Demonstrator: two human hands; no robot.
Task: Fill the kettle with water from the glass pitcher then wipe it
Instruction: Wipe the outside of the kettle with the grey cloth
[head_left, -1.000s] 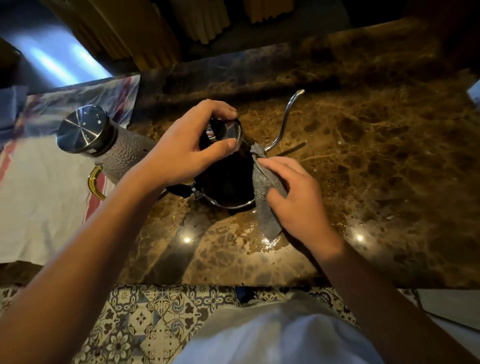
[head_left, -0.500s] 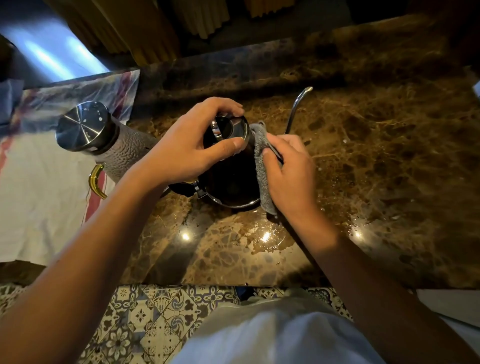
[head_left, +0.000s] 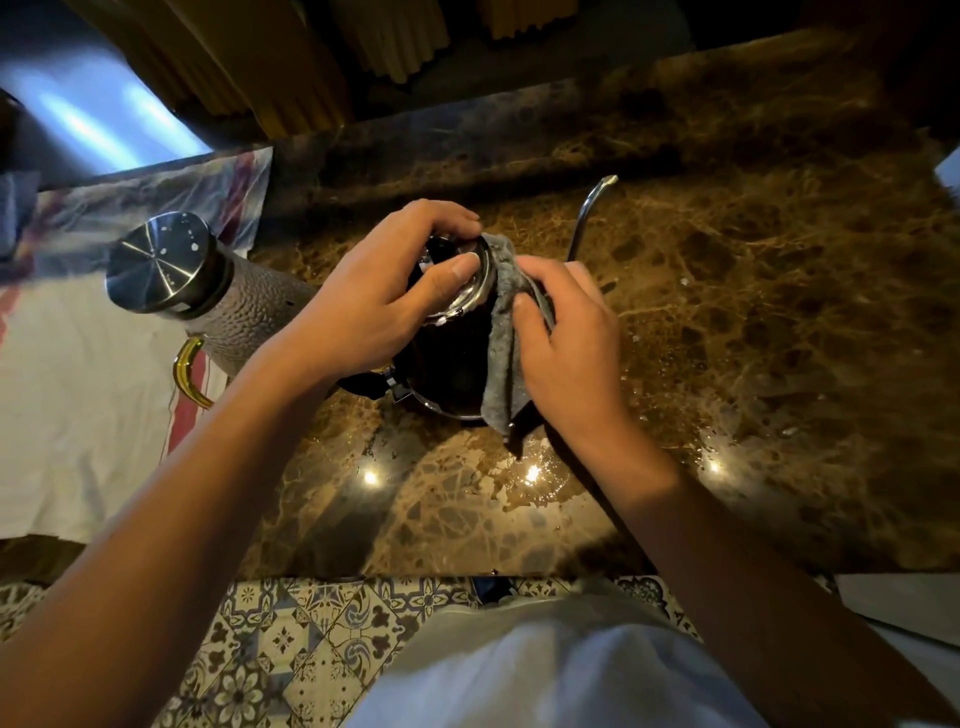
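A dark gooseneck kettle (head_left: 449, 371) stands on the brown marble counter (head_left: 753, 322), its thin spout (head_left: 587, 213) pointing up and to the right. My left hand (head_left: 374, 301) grips the kettle's lid from above. My right hand (head_left: 571, 343) presses a grey cloth (head_left: 501, 358) against the kettle's right side, near the rim. The glass pitcher (head_left: 218, 296), textured with a steel lid and a gold handle, stands left of the kettle, partly behind my left forearm.
A white towel with red stripes (head_left: 78, 395) lies under the pitcher at the left. A wet patch (head_left: 535, 478) shines on the counter in front of the kettle. Patterned floor tiles (head_left: 311, 654) show below the counter's near edge.
My right hand has slid the cloth from the kettle's lower right side up to the rim by the lid. My left hand has stayed on the lid.
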